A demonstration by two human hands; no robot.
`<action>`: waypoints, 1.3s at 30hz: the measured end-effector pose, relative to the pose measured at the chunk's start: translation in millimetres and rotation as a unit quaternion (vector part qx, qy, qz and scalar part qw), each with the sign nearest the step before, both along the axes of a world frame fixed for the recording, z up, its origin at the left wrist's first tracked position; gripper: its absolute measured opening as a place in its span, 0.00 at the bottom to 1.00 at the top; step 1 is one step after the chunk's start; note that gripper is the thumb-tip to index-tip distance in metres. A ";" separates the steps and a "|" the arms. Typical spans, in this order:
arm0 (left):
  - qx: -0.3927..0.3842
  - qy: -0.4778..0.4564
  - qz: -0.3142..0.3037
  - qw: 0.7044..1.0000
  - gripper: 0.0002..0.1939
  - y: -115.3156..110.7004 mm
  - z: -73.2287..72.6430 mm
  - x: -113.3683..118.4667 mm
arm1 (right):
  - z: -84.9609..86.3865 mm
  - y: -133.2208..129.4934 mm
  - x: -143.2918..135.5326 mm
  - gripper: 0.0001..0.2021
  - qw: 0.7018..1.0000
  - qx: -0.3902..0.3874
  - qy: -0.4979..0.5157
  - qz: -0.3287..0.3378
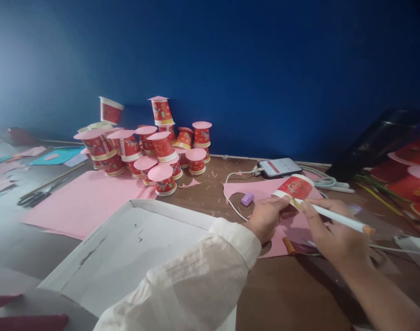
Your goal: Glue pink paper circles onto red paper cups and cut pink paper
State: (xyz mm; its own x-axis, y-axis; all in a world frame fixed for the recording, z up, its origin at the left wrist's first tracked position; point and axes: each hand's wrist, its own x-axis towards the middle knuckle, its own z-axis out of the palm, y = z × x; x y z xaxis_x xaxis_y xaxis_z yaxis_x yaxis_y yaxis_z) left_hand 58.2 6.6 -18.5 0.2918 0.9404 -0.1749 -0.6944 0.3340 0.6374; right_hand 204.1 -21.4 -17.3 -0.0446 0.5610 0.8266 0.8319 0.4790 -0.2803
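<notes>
My left hand (pixel 267 217) grasps a cup (pixel 296 187), red-printed with white and a gold band, tipped sideways over pink paper (pixel 239 189). My right hand (pixel 339 241) pinches a white, orange-ended pen (pixel 341 218) at it. The table (pixel 282 294) is brown, pink scraps (pixel 190 183) scattered; behind stands a blue wall (pixel 230 69).

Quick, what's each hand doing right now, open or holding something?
Left hand: closed, holding a tilted red paper cup.
Right hand: closed, holding a white pen with an orange end.
</notes>
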 end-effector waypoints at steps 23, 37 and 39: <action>0.017 0.002 -0.001 1.000 0.14 5.3 -10.9 3.6 | 3.1 0.4 -2.5 0.13 0.998 0.044 -0.021 -0.026; 0.026 0.004 -0.005 1.000 0.17 5.6 -12.6 4.7 | 1.1 -3.3 -1.9 0.12 1.000 -0.010 0.009 0.000; 0.032 0.000 -0.009 0.999 0.18 6.8 -14.8 4.9 | 0.1 -3.5 -3.3 0.12 0.999 -0.017 0.006 0.028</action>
